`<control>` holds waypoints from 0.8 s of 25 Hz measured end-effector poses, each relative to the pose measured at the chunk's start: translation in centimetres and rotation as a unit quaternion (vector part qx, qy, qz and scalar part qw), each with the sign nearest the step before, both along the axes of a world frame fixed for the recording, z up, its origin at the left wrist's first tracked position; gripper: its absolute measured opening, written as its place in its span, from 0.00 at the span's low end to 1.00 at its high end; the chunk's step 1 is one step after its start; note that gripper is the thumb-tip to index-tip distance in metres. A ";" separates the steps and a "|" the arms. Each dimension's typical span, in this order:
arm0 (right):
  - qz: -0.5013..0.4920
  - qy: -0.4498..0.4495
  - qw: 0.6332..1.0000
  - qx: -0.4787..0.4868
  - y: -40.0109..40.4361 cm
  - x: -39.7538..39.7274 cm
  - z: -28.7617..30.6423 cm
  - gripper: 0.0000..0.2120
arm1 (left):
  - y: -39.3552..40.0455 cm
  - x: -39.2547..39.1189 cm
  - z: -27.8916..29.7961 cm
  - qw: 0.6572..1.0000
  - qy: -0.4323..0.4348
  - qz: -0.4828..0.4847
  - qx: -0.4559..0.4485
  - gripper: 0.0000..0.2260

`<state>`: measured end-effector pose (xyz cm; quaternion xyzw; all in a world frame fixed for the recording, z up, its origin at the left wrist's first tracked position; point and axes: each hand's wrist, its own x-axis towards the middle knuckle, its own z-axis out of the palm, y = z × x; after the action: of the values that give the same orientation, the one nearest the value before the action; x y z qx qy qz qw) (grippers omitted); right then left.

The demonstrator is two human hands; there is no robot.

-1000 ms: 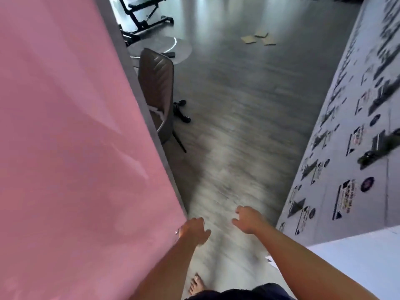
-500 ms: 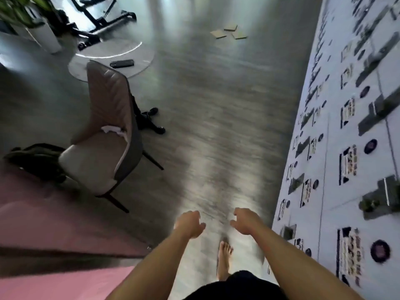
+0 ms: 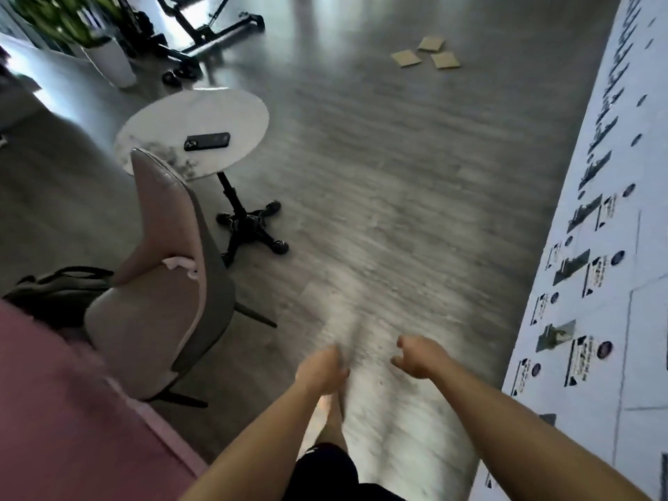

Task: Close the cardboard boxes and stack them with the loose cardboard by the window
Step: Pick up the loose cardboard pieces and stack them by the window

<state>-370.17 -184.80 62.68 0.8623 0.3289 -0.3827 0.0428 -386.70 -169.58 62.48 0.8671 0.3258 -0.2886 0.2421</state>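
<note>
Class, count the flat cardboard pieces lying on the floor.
3: left piece, far piece, right piece, clustered on the floor far ahead. More may lie outside the view.

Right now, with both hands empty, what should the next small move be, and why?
Probably keep walking ahead toward the loose cardboard pieces lying far across the floor. Both the left hand and right hand hold nothing, and no box is within reach.
</note>
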 end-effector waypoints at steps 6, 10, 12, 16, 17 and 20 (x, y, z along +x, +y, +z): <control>-0.027 0.006 0.999 -0.025 7.7 13.5 -0.2 0.25 | 10.4 15.8 -1.3 0.998 0.025 -0.063 -0.001 0.23; -0.076 -0.017 0.997 0.002 11.8 25.0 0.9 0.25 | 16.1 30.1 -0.2 0.994 0.007 -0.110 0.017 0.21; -0.100 -0.012 0.995 0.004 13.1 29.7 1.4 0.26 | 17.7 35.9 0.5 0.992 -0.001 -0.124 0.021 0.20; -0.124 -0.004 0.992 0.001 14.5 42.5 -0.1 0.23 | 19.2 49.5 0.1 0.990 -0.003 -0.142 0.024 0.19; -0.135 0.004 0.991 0.003 14.9 45.6 -0.4 0.22 | 19.5 52.7 0.1 0.990 -0.005 -0.139 0.026 0.19; -0.154 0.029 0.988 -0.006 16.2 54.1 0.0 0.21 | 20.4 61.9 1.2 0.992 -0.015 -0.120 0.036 0.20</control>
<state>-316.11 -168.58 62.64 0.8912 0.1906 -0.4112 -0.0211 -324.80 -149.18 63.71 0.9121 0.2264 -0.2909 0.1792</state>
